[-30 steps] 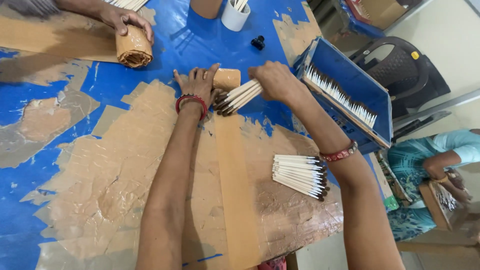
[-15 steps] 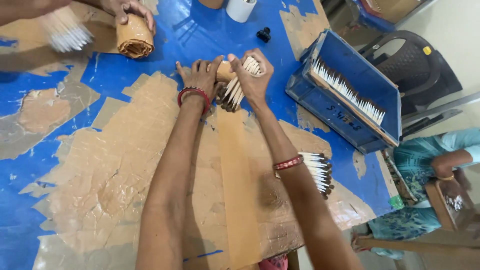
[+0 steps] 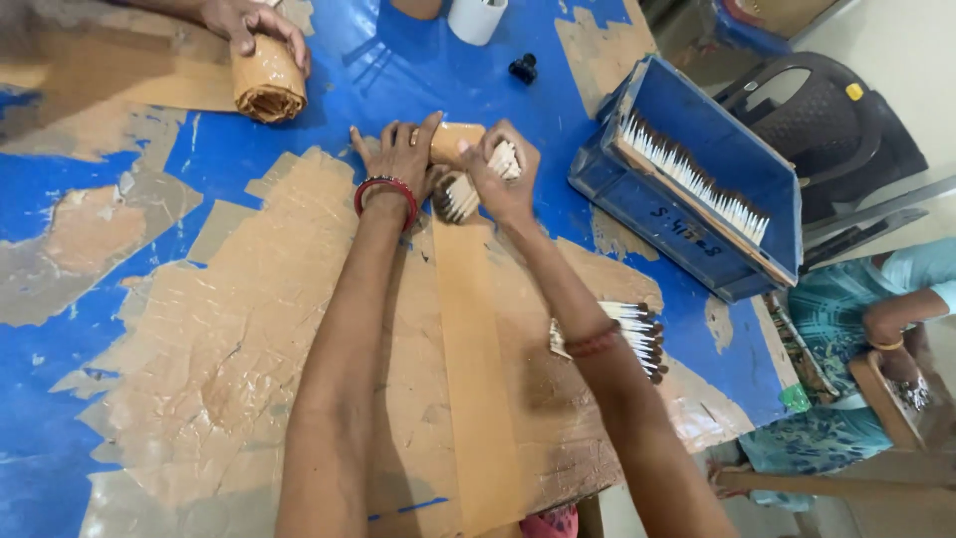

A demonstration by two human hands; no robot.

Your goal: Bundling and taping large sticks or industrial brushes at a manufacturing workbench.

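- Head view: the left hand (image 3: 403,154) grips a brown paper roll (image 3: 453,139) at the far middle of the blue table (image 3: 80,468), fingers wrapped round it.
- The right hand (image 3: 503,179) is closed on a bundle of sticks (image 3: 460,194), touching the roll.
- A brown paper strip (image 3: 473,369) runs from the roll toward the near edge.
- Another stick bundle (image 3: 632,334) lies beside the right forearm.
- A blue tray (image 3: 697,179) of sticks sits to the right.
- Another person's hand (image 3: 249,20) holds a second roll (image 3: 267,85) at the far left.
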